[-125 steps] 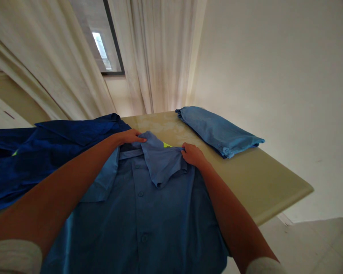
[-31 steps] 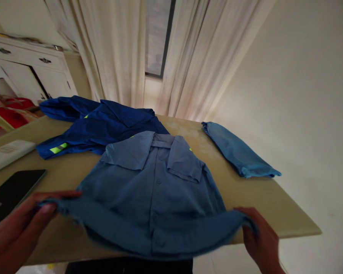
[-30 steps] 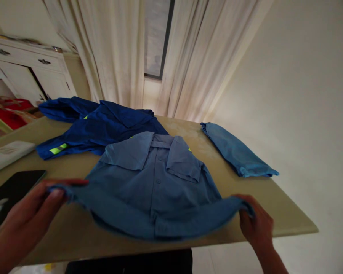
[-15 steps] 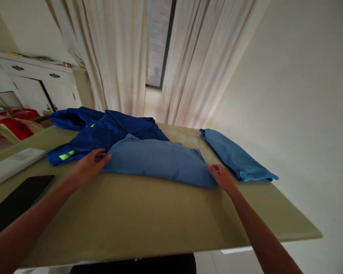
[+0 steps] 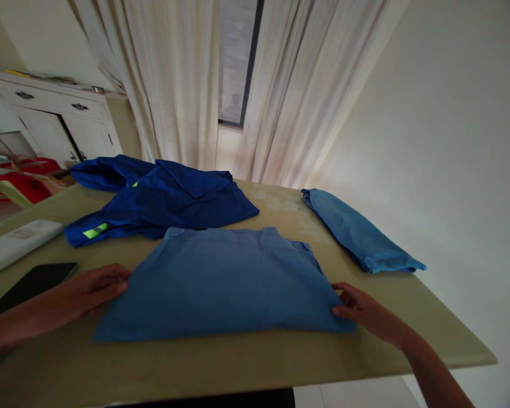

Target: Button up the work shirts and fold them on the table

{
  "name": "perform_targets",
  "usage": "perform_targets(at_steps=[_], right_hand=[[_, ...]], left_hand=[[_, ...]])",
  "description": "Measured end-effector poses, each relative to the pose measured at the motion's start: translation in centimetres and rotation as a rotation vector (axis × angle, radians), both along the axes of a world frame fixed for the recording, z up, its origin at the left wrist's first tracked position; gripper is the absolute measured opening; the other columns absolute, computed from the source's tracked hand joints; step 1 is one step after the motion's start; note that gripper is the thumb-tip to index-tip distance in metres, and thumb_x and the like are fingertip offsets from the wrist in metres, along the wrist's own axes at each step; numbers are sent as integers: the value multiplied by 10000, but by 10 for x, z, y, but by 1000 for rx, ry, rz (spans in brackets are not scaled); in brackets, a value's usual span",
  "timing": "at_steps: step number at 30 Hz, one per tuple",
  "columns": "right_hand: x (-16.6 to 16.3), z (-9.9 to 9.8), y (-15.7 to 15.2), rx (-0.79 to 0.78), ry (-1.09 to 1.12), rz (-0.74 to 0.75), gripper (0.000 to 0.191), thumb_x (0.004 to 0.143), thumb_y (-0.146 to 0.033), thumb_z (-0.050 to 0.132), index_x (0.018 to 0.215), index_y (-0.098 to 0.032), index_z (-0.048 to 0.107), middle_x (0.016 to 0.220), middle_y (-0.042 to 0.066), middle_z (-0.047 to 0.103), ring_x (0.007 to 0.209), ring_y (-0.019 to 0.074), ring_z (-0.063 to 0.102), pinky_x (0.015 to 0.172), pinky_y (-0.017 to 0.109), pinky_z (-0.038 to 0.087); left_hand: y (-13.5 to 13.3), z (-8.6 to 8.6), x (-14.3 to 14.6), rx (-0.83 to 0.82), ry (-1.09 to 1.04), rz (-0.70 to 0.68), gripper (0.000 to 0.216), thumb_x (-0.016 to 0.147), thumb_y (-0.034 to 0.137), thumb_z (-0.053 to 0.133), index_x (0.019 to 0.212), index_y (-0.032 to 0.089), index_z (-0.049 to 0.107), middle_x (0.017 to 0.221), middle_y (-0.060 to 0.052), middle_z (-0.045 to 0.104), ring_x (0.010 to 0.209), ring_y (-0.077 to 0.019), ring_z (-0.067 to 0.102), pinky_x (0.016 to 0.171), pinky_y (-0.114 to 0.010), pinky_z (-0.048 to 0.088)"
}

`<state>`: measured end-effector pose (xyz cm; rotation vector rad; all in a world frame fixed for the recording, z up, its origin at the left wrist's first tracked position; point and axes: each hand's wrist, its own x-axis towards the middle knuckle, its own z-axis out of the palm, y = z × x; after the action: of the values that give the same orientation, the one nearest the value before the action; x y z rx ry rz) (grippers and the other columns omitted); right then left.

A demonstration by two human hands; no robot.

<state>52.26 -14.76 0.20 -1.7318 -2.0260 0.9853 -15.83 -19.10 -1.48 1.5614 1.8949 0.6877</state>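
Note:
A folded light-blue garment lies flat on the table before me, its wide edge toward me. My left hand has its thumb and fingers closed at the garment's left edge. At the opposite edge, near the front right corner, my right hand pinches the cloth between thumb and fingers. Just behind lies a dark-blue garment with yellow-green reflective patches, loosely spread. Another folded blue garment rests apart on the right side of the table.
The beige table ends close in front of me. At its left lie a dark flat object, partly behind my left forearm, and a long white object. Curtains hang beyond, with a white cabinet at the back left.
Both hands have come toward me and outward with the light-blue garment. It now shows a larger, flatter face and sits clear of the dark-blue one.

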Motion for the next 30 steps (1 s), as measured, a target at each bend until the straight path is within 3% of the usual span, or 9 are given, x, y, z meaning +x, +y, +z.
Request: perform_targets(at_steps=[3, 6, 8, 12, 15, 17, 20, 23, 30], right_hand=[[-17, 1, 30, 170, 11, -116, 676, 829, -643, 697, 1341, -208, 616, 1142, 139, 712, 949, 284, 722, 813, 433, 602], [-52, -1, 81, 348, -39, -126, 756, 806, -579, 745, 1436, -205, 559, 1374, 196, 625, 1120, 319, 685, 869, 451, 594], [-72, 0, 110, 346, -124, -85, 675, 808, -471, 766, 1394, -182, 596, 1280, 180, 684, 1042, 296, 701, 878, 437, 576], [-86, 9, 140, 360, -201, 125, 206, 857, -309, 686, 1018, -186, 730, 983, 79, 765, 924, 247, 695, 875, 370, 532], [-86, 15, 153, 431, -214, 91, 219, 897, -343, 662, 1035, -183, 719, 997, 80, 759, 947, 248, 691, 889, 370, 523], [-92, 17, 164, 429, -298, 72, 410, 829, -372, 760, 1176, -162, 700, 1116, 128, 743, 1042, 286, 686, 949, 411, 519], [-116, 18, 182, 415, -351, 148, 780, 750, -446, 843, 1424, -147, 587, 1419, 211, 612, 1309, 367, 577, 1110, 517, 439], [-151, 20, 197, 408, -226, 324, 833, 789, -482, 805, 1516, -198, 516, 1562, 170, 506, 1448, 356, 462, 1210, 534, 341], [-194, 32, 199, 94, -247, 522, 752, 619, -392, 928, 1308, -205, 695, 1341, 115, 687, 1202, 341, 655, 1023, 418, 522]], left_hand=[[27, 1, 14, 15, -30, 16, 711, 691, 807, 612, 1103, 231, 675, 1085, -81, 778, 1014, -301, 729, 899, -391, 582], [65, 5, 42, 10, 24, 71, 812, 695, 780, 608, 1225, 165, 622, 1093, -153, 763, 965, -337, 743, 839, -425, 592], [79, 9, 56, 34, 52, 34, 796, 663, 744, 640, 1191, 148, 655, 1065, -175, 756, 943, -345, 742, 823, -425, 591], [78, 19, 50, 149, 0, 15, 715, 727, 720, 613, 1186, 176, 674, 1031, -126, 754, 921, -312, 731, 798, -407, 591], [73, 17, 31, 207, 42, 86, 715, 758, 702, 600, 1246, 181, 617, 1008, -109, 746, 890, -305, 722, 781, -416, 597], [76, 12, 27, 248, 188, 82, 689, 750, 667, 605, 1241, 184, 616, 1043, -136, 738, 968, -340, 710, 870, -472, 587], [90, 5, 45, 375, 350, -10, 631, 820, 614, 530, 1286, 197, 619, 1219, -165, 706, 1175, -360, 651, 1068, -523, 496], [111, 5, 85, 385, 326, -186, 632, 915, 591, 408, 1361, 183, 593, 1356, -145, 666, 1277, -311, 610, 1162, -478, 428], [154, 20, 145, 38, 375, -519, 781, 831, 678, 564, 1453, 206, 546, 1484, -140, 591, 1359, -327, 553, 1146, -450, 423]])
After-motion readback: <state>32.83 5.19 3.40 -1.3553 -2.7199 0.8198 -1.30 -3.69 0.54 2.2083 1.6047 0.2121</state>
